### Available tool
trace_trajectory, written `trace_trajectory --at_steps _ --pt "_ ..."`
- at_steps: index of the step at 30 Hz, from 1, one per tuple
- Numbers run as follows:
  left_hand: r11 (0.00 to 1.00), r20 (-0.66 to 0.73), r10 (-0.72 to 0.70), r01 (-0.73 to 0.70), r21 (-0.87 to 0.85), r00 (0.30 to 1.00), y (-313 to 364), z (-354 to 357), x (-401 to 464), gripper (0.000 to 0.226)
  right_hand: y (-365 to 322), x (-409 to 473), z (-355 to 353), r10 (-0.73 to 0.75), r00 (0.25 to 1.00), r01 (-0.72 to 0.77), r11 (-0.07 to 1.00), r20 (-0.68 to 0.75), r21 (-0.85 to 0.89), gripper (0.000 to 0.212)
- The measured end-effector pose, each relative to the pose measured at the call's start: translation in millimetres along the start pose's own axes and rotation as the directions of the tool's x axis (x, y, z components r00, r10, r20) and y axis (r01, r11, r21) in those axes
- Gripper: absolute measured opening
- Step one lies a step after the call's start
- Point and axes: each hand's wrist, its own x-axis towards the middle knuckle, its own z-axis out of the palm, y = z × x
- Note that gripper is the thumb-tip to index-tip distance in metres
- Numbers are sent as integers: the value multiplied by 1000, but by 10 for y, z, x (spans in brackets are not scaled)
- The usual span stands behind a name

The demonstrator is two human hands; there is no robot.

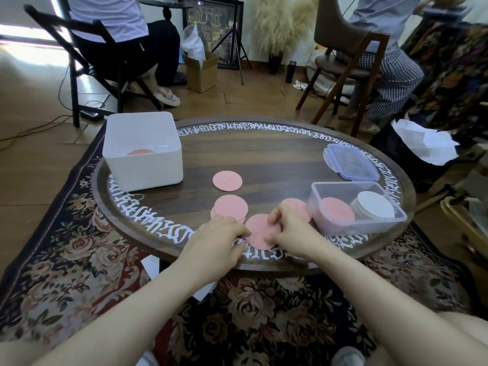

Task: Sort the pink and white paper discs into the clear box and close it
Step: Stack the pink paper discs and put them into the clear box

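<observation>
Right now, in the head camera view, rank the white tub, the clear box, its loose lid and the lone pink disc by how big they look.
1. white tub
2. clear box
3. lid; it lies farther from the camera, so its gap to the box is unsure
4. lone pink disc

Pink discs [227, 181], floral rug [66, 260]
</observation>
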Motion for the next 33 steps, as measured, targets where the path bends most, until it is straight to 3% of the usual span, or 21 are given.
trace_trajectory --at_steps 5,8,10,12,14,16,18,22,25,28,33 --pt "891 -57 -195 153 -427 979 61 -28 3 40 68 -26 -128 22 998 -4 962 -64 274 29" --pt "736 30 -267 223 -639 963 87 -30 24 39 34 -117 -142 -66 997 77 874 -40 480 33" --pt "605 106 -288 266 -750 952 104 -28 32 24 12 -198 -110 -139 990 103 854 33 511 31" --pt "547 129 -335 304 -780 933 130 -47 27 12 7 -268 -74 -160 984 111 900 84 421 22" --pt "510 126 -406 339 -790 905 138 -79 26 19 46 -280 -99 -144 989 142 988 16 66 12" --pt "458 128 -490 379 -804 862 99 -105 40 22 129 -256 -158 -145 985 96 904 -90 -416 23" --pt "381 139 -550 395 -836 824 41 -133 58 17 184 -228 -196 -153 978 48 822 -139 -568 35" --pt "296 209 -564 432 -852 799 -42 -145 70 6 228 -185 -204 -137 986 57 807 -92 -587 39" --pt "248 288 -519 465 -850 805 -20 -119 73 16 218 -184 -243 -129 990 78 823 -51 -563 39" --pt "266 288 -512 468 -843 809 -9 -94 89 29 163 -264 -223 -153 988 149 878 28 -455 36" --pt "273 280 -527 471 -838 803 -2 -91 92 28 61 -442 -120 -189 970 235 893 152 -385 32"
